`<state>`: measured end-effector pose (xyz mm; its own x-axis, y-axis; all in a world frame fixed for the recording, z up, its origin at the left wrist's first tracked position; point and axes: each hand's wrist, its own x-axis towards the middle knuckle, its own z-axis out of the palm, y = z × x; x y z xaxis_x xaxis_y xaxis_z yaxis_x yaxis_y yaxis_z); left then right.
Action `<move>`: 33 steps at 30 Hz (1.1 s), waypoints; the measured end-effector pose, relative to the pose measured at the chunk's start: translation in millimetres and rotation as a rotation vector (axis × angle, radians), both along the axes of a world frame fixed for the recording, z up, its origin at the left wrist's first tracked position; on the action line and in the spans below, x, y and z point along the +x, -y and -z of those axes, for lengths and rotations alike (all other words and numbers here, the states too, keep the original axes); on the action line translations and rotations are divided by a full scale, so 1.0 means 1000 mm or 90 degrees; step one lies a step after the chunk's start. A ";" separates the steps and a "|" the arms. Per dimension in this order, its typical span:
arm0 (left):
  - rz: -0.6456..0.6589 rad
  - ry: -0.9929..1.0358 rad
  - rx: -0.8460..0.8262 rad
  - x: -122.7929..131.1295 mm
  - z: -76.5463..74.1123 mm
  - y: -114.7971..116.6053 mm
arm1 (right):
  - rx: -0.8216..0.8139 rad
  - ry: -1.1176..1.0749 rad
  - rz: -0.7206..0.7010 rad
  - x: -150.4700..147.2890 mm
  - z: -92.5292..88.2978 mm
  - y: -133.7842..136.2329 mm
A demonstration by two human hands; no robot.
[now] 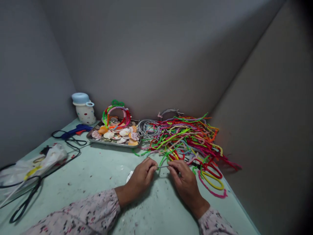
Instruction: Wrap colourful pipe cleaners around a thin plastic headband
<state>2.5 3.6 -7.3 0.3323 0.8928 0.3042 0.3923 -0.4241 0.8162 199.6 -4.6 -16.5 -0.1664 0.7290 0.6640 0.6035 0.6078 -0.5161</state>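
Observation:
Between my two hands stretches a short length of thin grey wire (163, 166). My left hand (144, 174) pinches one end with thumb and forefinger, and my right hand (182, 178) pinches the other. Just beyond the fingertips, green pipe cleaners (166, 156) reach out from a tangled, many-coloured pile of pipe cleaners (186, 133). Coiled grey wire (148, 129) lies at the left of that pile. Partly hidden by my left hand is a small whitish piece (129, 176) on the table.
A metal tray (112, 143) holds seashells (122, 132) and pipe-cleaner rings (127, 119). To its left are a blue glue gun (75, 131), a lidded cup (85, 112), a plastic bag (52, 155) and a black cord (36, 186). Scissors with red-and-yellow handles (212, 176) lie right. Grey walls enclose the table.

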 end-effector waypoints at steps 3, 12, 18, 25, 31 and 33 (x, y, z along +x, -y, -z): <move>0.007 -0.001 0.001 0.001 -0.001 0.000 | -0.004 0.003 0.005 0.001 0.001 0.000; -0.012 0.011 -0.013 0.001 -0.006 0.002 | 0.006 -0.002 0.006 0.001 0.001 -0.002; -0.022 0.150 -0.116 0.002 -0.004 0.002 | -0.067 -0.100 0.080 -0.001 0.007 0.000; -0.017 0.211 -0.142 0.005 -0.005 0.007 | -0.035 0.002 0.006 -0.005 0.001 0.005; 0.005 0.222 -0.161 0.009 -0.008 0.016 | -0.054 0.086 -0.079 -0.007 0.002 0.009; 0.006 0.223 -0.163 0.010 -0.008 0.017 | -0.077 0.109 -0.095 -0.007 0.003 0.009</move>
